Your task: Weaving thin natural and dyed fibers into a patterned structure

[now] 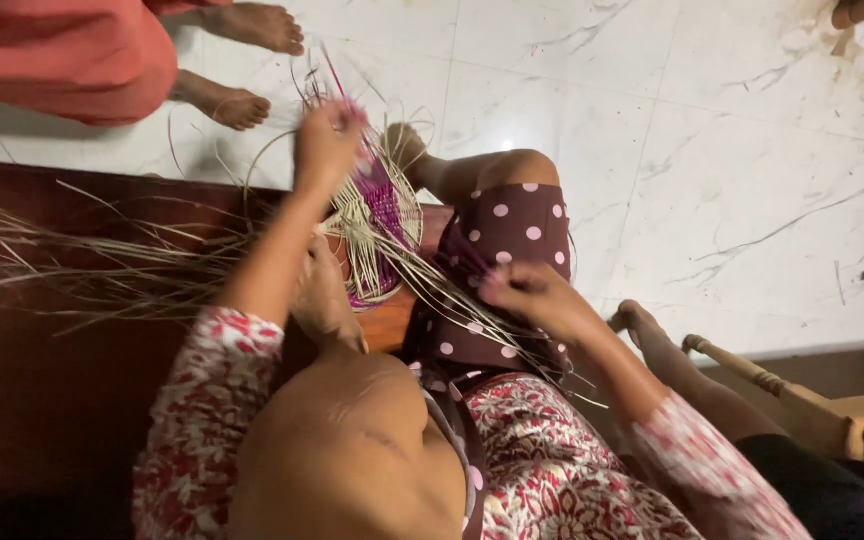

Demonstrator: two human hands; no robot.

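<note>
One half-woven basket (377, 235), round, pale straw with purple bands, sits on edge against the person's knee, just above the dark wooden worktop (42, 380). Left hand (327, 145) is raised at the basket's top rim, fingers closed around a tuft of purple and pale strips. Right hand (532, 292) is lower, over the dotted maroon skirt (502, 250), fingers pinched on pale strips running back to the basket. One loose bundle of straw strips (102, 265) fans out left across the worktop; too many and too blurred to count. Two bare feet (242, 105) of another person in an orange garment stand on the white marble floor (732, 150) at top left. One wooden chair frame (792, 395) at lower right.
</note>
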